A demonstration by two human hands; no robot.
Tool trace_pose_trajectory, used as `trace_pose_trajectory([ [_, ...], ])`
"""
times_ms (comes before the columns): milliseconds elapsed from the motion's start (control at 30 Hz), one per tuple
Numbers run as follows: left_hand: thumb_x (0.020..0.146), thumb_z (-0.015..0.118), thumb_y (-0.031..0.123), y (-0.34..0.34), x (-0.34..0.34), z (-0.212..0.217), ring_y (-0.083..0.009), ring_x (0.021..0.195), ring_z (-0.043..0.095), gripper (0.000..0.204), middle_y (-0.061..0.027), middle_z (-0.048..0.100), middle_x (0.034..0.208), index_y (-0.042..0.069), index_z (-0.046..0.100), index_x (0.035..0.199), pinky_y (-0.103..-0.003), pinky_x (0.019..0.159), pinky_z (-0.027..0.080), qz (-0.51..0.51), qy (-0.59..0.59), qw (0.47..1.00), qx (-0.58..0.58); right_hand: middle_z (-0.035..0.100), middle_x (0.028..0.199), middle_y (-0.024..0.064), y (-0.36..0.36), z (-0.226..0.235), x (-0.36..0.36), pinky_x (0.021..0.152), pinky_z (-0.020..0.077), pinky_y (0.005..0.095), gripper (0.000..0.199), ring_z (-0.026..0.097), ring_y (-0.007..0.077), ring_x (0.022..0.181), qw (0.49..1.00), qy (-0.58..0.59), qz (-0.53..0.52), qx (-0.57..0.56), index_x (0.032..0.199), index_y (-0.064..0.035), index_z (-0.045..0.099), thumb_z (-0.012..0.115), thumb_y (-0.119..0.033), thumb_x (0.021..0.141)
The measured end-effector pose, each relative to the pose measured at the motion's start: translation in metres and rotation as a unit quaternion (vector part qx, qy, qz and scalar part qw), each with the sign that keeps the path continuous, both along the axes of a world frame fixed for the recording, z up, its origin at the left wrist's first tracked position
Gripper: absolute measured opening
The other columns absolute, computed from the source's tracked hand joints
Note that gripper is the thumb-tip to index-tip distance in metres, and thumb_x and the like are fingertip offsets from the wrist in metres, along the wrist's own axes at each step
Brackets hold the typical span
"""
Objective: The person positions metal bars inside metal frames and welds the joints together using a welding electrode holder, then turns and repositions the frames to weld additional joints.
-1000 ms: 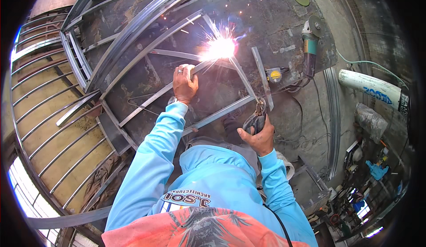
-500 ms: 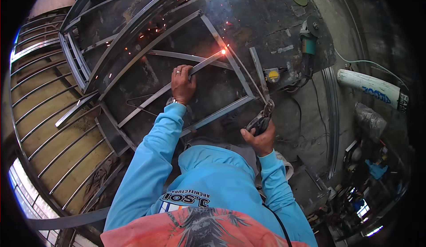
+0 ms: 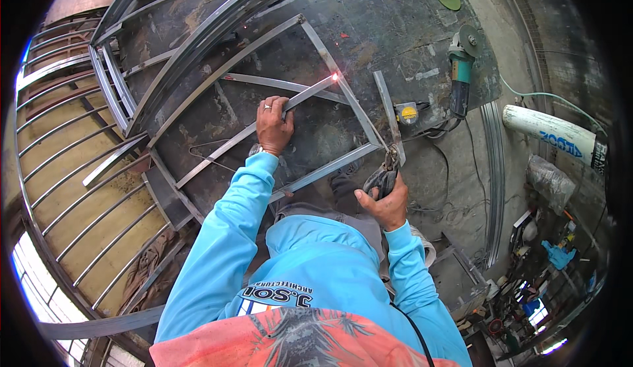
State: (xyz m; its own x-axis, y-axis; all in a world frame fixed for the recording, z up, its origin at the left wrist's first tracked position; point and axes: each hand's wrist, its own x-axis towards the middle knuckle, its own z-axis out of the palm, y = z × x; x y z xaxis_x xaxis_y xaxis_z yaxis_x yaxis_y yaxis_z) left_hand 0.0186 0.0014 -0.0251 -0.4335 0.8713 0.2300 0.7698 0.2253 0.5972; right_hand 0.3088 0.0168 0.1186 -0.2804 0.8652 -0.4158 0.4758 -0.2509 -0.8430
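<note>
My left hand point(image 3: 273, 126) is closed around a slanting grey metal tube point(image 3: 217, 159), which spans the inside of a metal frame point(image 3: 231, 70) on the dark worktable. Where the tube's far end meets the frame's right bar point(image 3: 359, 118), a small red-white spot point(image 3: 335, 77) glows. In my right hand point(image 3: 389, 207), near the table's front edge, is a dark welding electrode holder point(image 3: 380, 181). A thin rod runs from its jaw toward the glowing joint; whether its tip touches there I cannot tell. Another flat bar point(image 3: 283, 87) crosses beneath the tube.
A loose metal bar point(image 3: 386, 106) lies right of the frame, beside a yellow tape measure point(image 3: 407, 114). An angle grinder point(image 3: 459, 70) rests on the table's right side. Curved metal pieces point(image 3: 198, 40) lie at the far left. A white cylinder point(image 3: 547, 131) is on the floor.
The bright arc has shrunk to a small glow, and nearly all the flying sparks and smoke are gone. My right hand's holder has shifted slightly left and down. My left hand keeps its place.
</note>
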Motion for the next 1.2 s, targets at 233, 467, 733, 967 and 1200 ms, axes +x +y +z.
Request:
trace_pose_trajectory([
  [233, 0.073, 0.071, 0.005, -0.003, -0.005, -0.011, -0.0335, 0.098, 0.059, 0.033, -0.0128, 0.061, 0.102, 0.006, 0.061, 0.104, -0.044, 0.089, 0.048, -0.026, 0.077, 0.997, 0.003, 0.071, 0.082, 0.0091, 0.003, 0.001, -0.003, 0.060, 0.0568, 0.0281, 0.059, 0.068, 0.0126, 0.071, 1.000, -0.002, 0.003, -0.004, 0.104, 0.0037, 0.058, 0.090, -0.028, 0.066],
  [467, 0.079, 0.074, 0.009, 0.000, -0.001, -0.007, -0.0338, 0.094, 0.059, 0.026, -0.0102, 0.061, 0.100, 0.008, 0.062, 0.102, -0.043, 0.085, 0.048, -0.006, 0.010, 1.000, 0.021, 0.063, 0.078, -0.0005, -0.007, -0.001, -0.001, 0.058, 0.0544, 0.0247, 0.059, 0.064, 0.0091, 0.073, 0.996, 0.063, -0.057, -0.020, 0.110, 0.0015, 0.057, 0.090, -0.018, 0.066],
  [733, 0.077, 0.073, 0.008, 0.001, 0.000, -0.002, -0.0334, 0.097, 0.059, 0.030, -0.0117, 0.062, 0.102, 0.007, 0.062, 0.105, -0.043, 0.086, 0.047, -0.001, 0.012, 1.000, 0.012, 0.068, 0.080, 0.0029, -0.005, -0.005, 0.010, 0.060, 0.0539, 0.0249, 0.058, 0.064, 0.0085, 0.070, 0.999, 0.026, -0.021, -0.020, 0.105, 0.0022, 0.059, 0.090, -0.023, 0.064],
  [967, 0.076, 0.073, 0.007, 0.001, 0.001, -0.001, -0.0337, 0.097, 0.059, 0.031, -0.0116, 0.062, 0.103, 0.007, 0.062, 0.105, -0.043, 0.087, 0.047, -0.001, 0.008, 1.000, 0.000, 0.068, 0.078, 0.0036, -0.005, -0.007, 0.011, 0.060, 0.0543, 0.0258, 0.058, 0.064, 0.0087, 0.067, 1.000, -0.016, 0.001, -0.001, 0.105, 0.0013, 0.059, 0.090, -0.028, 0.065],
  [1200, 0.071, 0.072, 0.004, -0.001, -0.001, -0.011, -0.0335, 0.099, 0.060, 0.036, -0.0117, 0.062, 0.104, 0.007, 0.061, 0.105, -0.044, 0.089, 0.048, -0.007, 0.038, 0.999, 0.008, 0.068, 0.079, 0.0060, -0.001, 0.001, 0.005, 0.057, 0.0545, 0.0258, 0.064, 0.066, 0.0094, 0.070, 0.999, -0.034, 0.012, 0.004, 0.106, 0.0061, 0.057, 0.090, -0.030, 0.064],
])
